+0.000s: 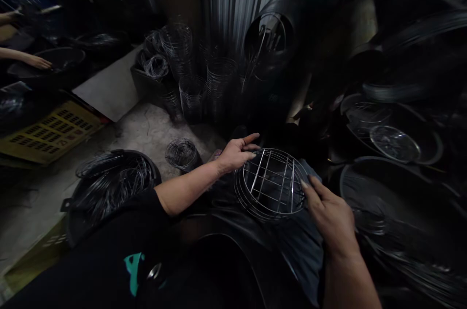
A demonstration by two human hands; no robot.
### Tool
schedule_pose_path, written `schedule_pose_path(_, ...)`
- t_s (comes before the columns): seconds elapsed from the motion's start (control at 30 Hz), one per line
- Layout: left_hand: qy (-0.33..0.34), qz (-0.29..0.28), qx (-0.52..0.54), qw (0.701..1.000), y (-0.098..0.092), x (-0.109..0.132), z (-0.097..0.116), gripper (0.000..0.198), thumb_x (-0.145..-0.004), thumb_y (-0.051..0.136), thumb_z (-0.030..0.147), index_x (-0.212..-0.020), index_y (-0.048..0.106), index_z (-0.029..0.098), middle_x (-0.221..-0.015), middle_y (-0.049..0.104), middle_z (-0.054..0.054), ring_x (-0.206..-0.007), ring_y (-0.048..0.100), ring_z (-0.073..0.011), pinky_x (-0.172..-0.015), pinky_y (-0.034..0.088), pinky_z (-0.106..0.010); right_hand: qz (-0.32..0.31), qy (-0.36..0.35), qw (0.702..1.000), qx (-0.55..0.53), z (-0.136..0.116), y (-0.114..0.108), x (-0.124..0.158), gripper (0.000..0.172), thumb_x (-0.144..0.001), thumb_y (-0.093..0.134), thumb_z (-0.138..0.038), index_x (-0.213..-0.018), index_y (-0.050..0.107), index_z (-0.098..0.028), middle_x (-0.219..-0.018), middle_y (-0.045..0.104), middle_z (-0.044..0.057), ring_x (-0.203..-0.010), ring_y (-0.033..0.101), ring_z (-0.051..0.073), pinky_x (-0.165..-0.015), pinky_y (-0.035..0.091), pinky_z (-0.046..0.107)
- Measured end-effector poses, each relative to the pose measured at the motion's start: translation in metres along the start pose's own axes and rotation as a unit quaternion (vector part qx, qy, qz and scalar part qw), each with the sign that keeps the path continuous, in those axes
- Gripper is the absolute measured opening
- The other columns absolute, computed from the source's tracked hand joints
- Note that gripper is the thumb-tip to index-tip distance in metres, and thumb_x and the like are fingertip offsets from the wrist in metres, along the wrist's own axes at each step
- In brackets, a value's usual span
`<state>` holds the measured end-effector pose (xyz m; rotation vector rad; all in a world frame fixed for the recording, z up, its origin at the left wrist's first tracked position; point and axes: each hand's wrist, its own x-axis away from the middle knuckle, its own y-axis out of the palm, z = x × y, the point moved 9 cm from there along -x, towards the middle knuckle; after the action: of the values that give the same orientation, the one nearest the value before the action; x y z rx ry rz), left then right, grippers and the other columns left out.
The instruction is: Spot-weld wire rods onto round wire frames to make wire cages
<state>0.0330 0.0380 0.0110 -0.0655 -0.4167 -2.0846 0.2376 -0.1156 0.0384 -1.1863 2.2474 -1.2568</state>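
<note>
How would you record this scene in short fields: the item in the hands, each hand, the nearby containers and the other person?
Item: round wire grill, several rings visible around its crossbars
Left hand: at the far-left rim, index finger extended
Right hand: gripping the right rim
Left container: black tub, heaped with loose wire
Beyond tub: yellow crate
Other person: a hand at a dark basin; contact unclear

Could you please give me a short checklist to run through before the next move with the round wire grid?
1. Right hand has the round wire grid by its right side: ok.
2. Left hand is at the grid's far left rim: ok.
3. Left grip is firm: cannot tell.
4. Grid is one piece, not stacked: cannot tell; its rings overlap.
5. Co-worker's hand is away from the grid: ok, far left.
6. Loose wire is apart from the grid: ok.
</note>
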Motion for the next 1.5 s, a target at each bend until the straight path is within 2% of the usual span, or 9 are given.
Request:
schedule_pose_path(0.07, -0.01, 0.003, 0.016, 1.0, -0.001, 0.001, -0.005, 0.068, -0.067, 0.061, 0.0, -0.132, 0.051, 0.015, -0.099, 0.071, -0.007, -0.08, 0.063, -0.0097, -0.076, 0.045, -0.022, -0.015, 0.004, 0.996, 0.091, -0.001, 0.001, 0.007, 0.062, -0.079, 0.049, -0.063, -0.126, 0.061, -0.025, -0.097, 0.07, 0.011, -0.082, 0.066, 0.031, -0.074, 0.05, 0.042)
schedule_pose_path(0.13, -0.016, -0.001, 0.042, 0.999, -0.002, 0.002, -0.01, 0.065, -0.066, 0.064, 0.001, -0.129, 0.054, 0.015, -0.101, 0.07, -0.008, -0.081, 0.064, -0.0106, -0.077, 0.046, -0.023, -0.018, 0.008, 0.991, 0.132, 0.0, 0.004, 0.013, 0.065, -0.081, 0.047, -0.066, -0.132, 0.055, -0.028, -0.099, 0.07, 0.01, -0.076, 0.066, 0.029, -0.067, 0.05, 0.039)
schedule_pose_path(0.27, -0.024, -0.02, 0.091, 0.995, -0.006, 0.002, -0.021, 0.063, -0.064, 0.069, 0.004, -0.125, 0.058, 0.018, -0.104, 0.07, -0.007, -0.083, 0.065, -0.0131, -0.078, 0.048, -0.027, -0.001, -0.02, 0.996, 0.086, 0.008, 0.017, 0.02, 0.062, -0.086, 0.041, -0.062, -0.137, 0.049, -0.028, -0.12, 0.063, 0.007, -0.093, 0.064, 0.027, -0.074, 0.049, 0.035)
schedule_pose_path(0.33, -0.022, -0.037, 0.097, 0.994, -0.005, 0.002, -0.024, 0.063, -0.063, 0.072, 0.006, -0.124, 0.059, 0.019, -0.104, 0.069, -0.007, -0.084, 0.064, -0.0133, -0.079, 0.047, -0.027, 0.018, -0.04, 0.997, 0.068, 0.011, 0.023, 0.022, 0.06, -0.087, 0.039, -0.057, -0.138, 0.049, -0.025, -0.123, 0.061, 0.008, -0.096, 0.063, 0.026, -0.078, 0.048, 0.035)
schedule_pose_path(0.47, -0.005, -0.057, 0.091, 0.994, -0.003, 0.001, -0.025, 0.066, -0.062, 0.076, 0.013, -0.125, 0.058, 0.019, -0.099, 0.069, -0.005, -0.082, 0.063, -0.0119, -0.08, 0.046, -0.027, 0.071, -0.07, 0.99, 0.103, 0.008, 0.023, 0.026, 0.059, -0.088, 0.038, -0.048, -0.137, 0.05, -0.017, -0.104, 0.068, 0.012, -0.082, 0.063, 0.025, -0.074, 0.045, 0.036)
schedule_pose_path(0.67, 0.04, -0.028, 0.046, 0.998, -0.007, -0.002, -0.014, 0.075, -0.054, 0.079, 0.011, -0.125, 0.058, 0.019, -0.097, 0.065, -0.002, -0.07, 0.057, -0.0069, -0.071, 0.047, -0.023, 0.155, -0.109, 0.973, 0.134, -0.005, 0.018, 0.046, 0.058, -0.089, 0.037, -0.043, -0.13, 0.056, -0.007, -0.088, 0.069, 0.014, -0.071, 0.06, 0.023, -0.069, 0.041, 0.033)
schedule_pose_path(0.87, 0.002, -0.055, 0.001, 0.998, -0.004, -0.009, -0.009, 0.076, -0.052, 0.081, 0.014, -0.124, 0.058, 0.011, -0.076, 0.067, -0.001, -0.067, 0.059, -0.0106, -0.07, 0.048, -0.026, 0.204, -0.093, 0.967, 0.121, -0.006, 0.024, 0.059, 0.062, -0.092, 0.028, -0.043, -0.123, 0.06, 0.0, -0.07, 0.066, 0.016, -0.059, 0.057, 0.023, -0.066, 0.041, 0.033)
schedule_pose_path(1.13, -0.004, -0.05, -0.026, 0.998, 0.001, -0.01, -0.006, 0.066, -0.051, 0.081, 0.014, -0.114, 0.065, 0.01, -0.066, 0.066, -0.001, -0.06, 0.057, -0.0093, -0.068, 0.047, -0.026, 0.228, -0.102, 0.962, 0.107, -0.007, 0.024, 0.067, 0.06, -0.093, 0.03, -0.04, -0.12, 0.061, 0.004, -0.071, 0.065, 0.017, -0.055, 0.055, 0.022, -0.067, 0.041, 0.034)
schedule_pose_path(1.5, -0.02, -0.051, -0.044, 0.998, 0.0, -0.02, -0.013, 0.058, -0.05, 0.081, 0.013, -0.107, 0.069, 0.01, -0.061, 0.061, 0.001, -0.056, 0.054, -0.0081, -0.064, 0.045, -0.025, 0.225, -0.082, 0.963, 0.12, -0.009, 0.025, 0.073, 0.059, -0.093, 0.031, -0.038, -0.12, 0.06, 0.005, -0.057, 0.06, 0.013, -0.049, 0.049, 0.021, -0.063, 0.04, 0.036)
